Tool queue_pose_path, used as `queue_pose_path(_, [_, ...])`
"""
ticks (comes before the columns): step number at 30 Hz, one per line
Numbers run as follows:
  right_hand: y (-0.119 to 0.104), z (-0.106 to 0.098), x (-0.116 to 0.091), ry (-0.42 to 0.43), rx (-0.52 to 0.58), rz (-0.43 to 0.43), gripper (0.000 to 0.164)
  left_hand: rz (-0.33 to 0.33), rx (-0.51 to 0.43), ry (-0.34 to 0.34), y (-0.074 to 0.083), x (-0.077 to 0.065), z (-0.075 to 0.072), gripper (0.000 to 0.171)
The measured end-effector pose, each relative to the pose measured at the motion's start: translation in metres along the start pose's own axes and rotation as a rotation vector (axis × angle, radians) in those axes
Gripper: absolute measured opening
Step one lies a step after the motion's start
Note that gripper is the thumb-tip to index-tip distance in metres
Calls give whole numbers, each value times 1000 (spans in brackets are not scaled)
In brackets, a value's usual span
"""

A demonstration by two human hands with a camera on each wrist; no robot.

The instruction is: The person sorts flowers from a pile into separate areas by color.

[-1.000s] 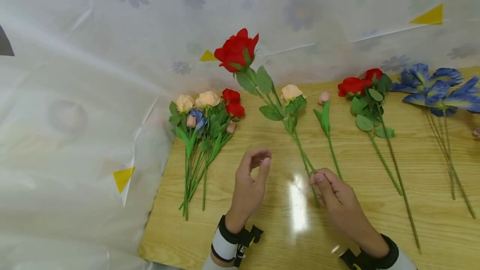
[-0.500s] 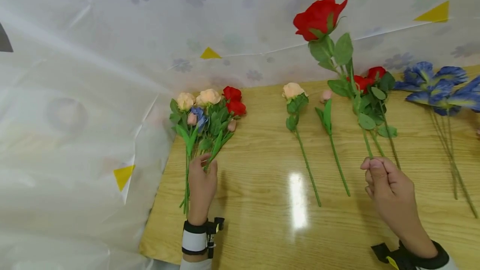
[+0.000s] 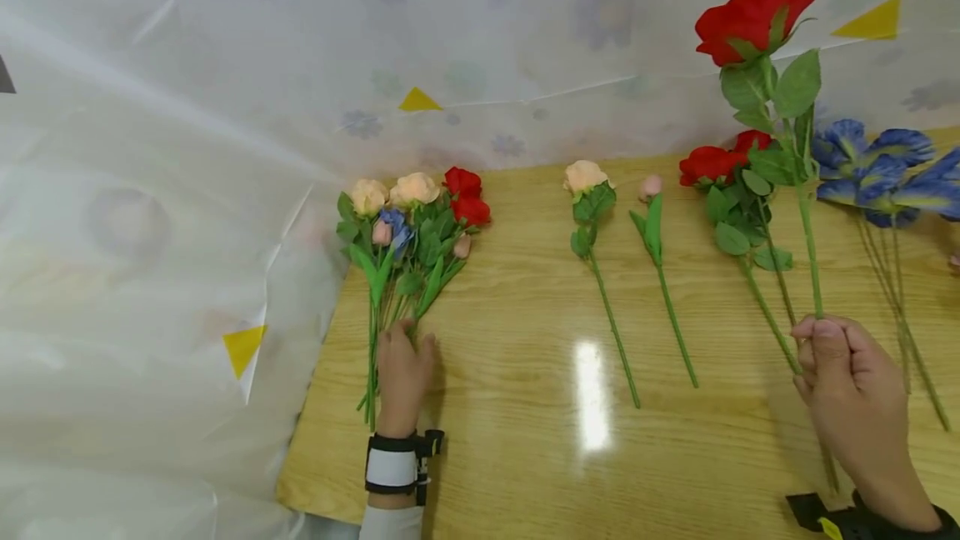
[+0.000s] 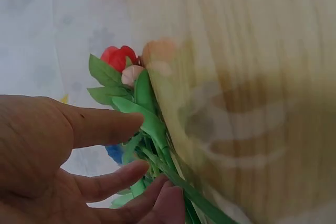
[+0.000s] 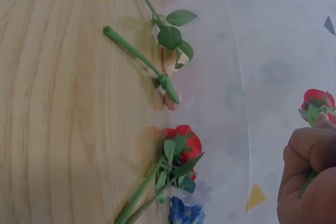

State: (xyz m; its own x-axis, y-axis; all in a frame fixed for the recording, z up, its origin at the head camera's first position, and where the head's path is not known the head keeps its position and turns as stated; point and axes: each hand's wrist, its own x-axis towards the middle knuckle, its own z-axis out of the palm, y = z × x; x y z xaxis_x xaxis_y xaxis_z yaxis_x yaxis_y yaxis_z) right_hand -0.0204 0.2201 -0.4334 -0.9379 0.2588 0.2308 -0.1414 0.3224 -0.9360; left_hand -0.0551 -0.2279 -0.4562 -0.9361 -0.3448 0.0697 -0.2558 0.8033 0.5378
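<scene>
My right hand [image 3: 855,394] grips the green stem of a red rose [image 3: 759,19], its bloom raised high at the right. In the right wrist view, the curled fingers wrap the stem below the red bloom. On the left side of the table, my left hand [image 3: 403,377] is at the stems of a mixed bunch of flowers [image 3: 429,247] with peach, red, blue and pink heads. The left wrist view has the thumb extended and apart from the other fingers, whose tips overlap the green stems [image 4: 167,156].
Between the hands lie a peach rose [image 3: 615,323] and a pink tulip [image 3: 671,307]. Red roses [image 3: 708,167] and blue irises [image 3: 873,177] lie at the right on the wooden table [image 3: 517,440]. A pale patterned sheet [image 3: 525,32] rises behind and at the left.
My right hand has carried the red rose rightward from over the peach rose. My left hand has moved left to the bunch's stems.
</scene>
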Motion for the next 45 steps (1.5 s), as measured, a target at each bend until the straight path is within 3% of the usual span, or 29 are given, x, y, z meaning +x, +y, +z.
queue_pose_path(3, [0, -3, -1, 35, -59, 43, 29, -34, 21, -34, -3, 0, 0, 41])
queue_pose_path(10, [2, -7, -1, 107, -106, 84, 29, -82, 25, -59, -13, 2, 3, 19])
queue_pose_path(15, [7, -12, 0, 135, -176, 152, 25, -77, -53, -47, -11, 4, 2, 27])
queue_pose_path(23, [20, -22, -1, -61, -362, 284, 35, -153, -162, -9, -9, 5, 2, 34])
queue_pose_path(26, [25, -24, -2, -81, -378, 286, 35, -158, -193, 30, -10, 4, 3, 34])
queue_pose_path(33, [32, -25, -1, -58, -388, 310, 37, -127, -249, 135, -8, 0, 3, 37])
queue_pose_path(39, [40, -27, -4, -174, -436, 379, 56, -80, -306, 208, -1, 0, 3, 45])
queue_pose_path(45, [48, -28, -2, -274, -511, 323, 58, -19, -371, 238, 8, -2, 1, 47])
